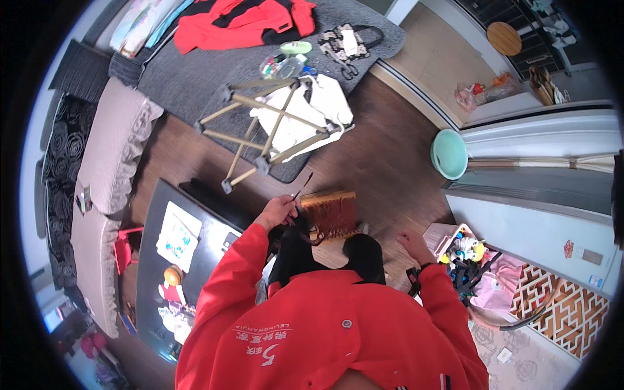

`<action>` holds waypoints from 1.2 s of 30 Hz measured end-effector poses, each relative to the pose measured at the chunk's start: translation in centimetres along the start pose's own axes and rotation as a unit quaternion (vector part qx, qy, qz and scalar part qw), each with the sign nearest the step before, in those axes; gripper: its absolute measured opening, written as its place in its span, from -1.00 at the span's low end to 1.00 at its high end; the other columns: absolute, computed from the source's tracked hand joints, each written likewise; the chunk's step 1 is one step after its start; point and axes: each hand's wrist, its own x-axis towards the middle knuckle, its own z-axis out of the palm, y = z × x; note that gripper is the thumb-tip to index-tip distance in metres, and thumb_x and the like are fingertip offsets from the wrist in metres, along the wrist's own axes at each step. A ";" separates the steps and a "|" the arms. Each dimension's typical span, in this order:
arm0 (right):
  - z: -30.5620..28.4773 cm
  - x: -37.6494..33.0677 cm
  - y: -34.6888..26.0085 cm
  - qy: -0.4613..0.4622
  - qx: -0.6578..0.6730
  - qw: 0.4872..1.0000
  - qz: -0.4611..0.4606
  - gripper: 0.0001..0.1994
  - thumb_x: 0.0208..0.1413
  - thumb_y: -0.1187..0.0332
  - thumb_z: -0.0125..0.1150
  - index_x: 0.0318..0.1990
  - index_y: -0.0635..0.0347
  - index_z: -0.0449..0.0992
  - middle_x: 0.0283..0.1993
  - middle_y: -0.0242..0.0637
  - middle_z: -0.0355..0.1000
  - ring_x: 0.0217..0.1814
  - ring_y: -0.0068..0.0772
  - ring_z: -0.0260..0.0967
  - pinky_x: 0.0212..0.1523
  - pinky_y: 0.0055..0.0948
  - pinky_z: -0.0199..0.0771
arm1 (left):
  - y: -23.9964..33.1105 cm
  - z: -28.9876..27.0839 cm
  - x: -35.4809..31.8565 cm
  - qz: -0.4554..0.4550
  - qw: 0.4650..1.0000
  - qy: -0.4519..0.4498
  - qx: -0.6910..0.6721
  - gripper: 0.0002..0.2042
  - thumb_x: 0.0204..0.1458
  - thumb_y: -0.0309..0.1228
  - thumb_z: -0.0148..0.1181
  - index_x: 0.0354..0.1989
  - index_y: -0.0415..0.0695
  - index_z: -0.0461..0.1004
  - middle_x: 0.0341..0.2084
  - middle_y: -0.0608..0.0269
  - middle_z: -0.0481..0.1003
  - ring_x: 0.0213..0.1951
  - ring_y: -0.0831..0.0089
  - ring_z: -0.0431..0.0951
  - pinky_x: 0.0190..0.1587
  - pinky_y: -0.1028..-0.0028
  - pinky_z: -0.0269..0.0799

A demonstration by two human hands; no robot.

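Note:
In front of my knees stands a low wooden stool or frame (330, 194) with dark brown cords (331, 218) across it. My left hand (281, 212) is closed at its left side, gripping a thin dark strand (303, 186) whose end sticks up past the fingers. Below that hand, a loose brown cord (316, 241) hangs in a curve beside my knee. Out to the right, my right hand (415, 246) is held away from the stool with its fingers curled in. Whatever it may hold is too small or hidden to make out.
A folding frame with tan legs (273, 123) and white cloth (322, 107) stand ahead on a grey rug (162, 84). Scissors (348, 68) lie near a patterned bag. A dark table (208, 260) is at my left; a green basin (448, 155) and toy basket (442, 239) are right.

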 end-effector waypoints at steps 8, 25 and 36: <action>-8.2 14.6 -0.1 0.044 0.170 0.981 -0.086 -0.70 0.01 0.25 0.13 -0.19 0.29 0.48 -0.25 -0.10 0.48 -0.19 -0.22 0.45 -0.16 -0.35 0.41 | 9.0 6.2 7.4 -0.012 0.996 -0.082 -0.012 -0.74 0.16 -0.23 -0.05 -0.17 -0.15 0.42 -0.53 0.23 0.49 -0.57 0.52 0.47 -0.54 0.54 0.39; 20.2 42.6 10.9 -0.072 0.065 0.986 -0.139 -0.68 -0.09 0.04 0.15 -0.36 0.10 0.52 -0.32 -0.19 0.48 -0.21 -0.10 0.42 -0.21 -0.12 0.40 | 0.1 14.1 34.8 -0.145 0.984 -0.013 -0.099 -0.79 0.16 -0.37 -0.09 -0.16 -0.17 0.43 -0.48 0.42 0.38 -0.45 0.64 0.38 -0.41 0.66 0.29; 26.7 41.5 13.4 -0.483 0.094 0.865 -0.099 -0.56 -0.10 -0.07 0.11 -0.28 0.13 0.53 -0.32 -0.11 0.47 -0.25 -0.07 0.43 -0.24 -0.10 0.41 | -13.8 9.6 42.6 -0.224 0.964 -0.111 -0.092 -0.74 0.18 -0.33 -0.10 -0.07 -0.20 0.39 -0.52 0.28 0.45 -0.54 0.58 0.46 -0.46 0.60 0.42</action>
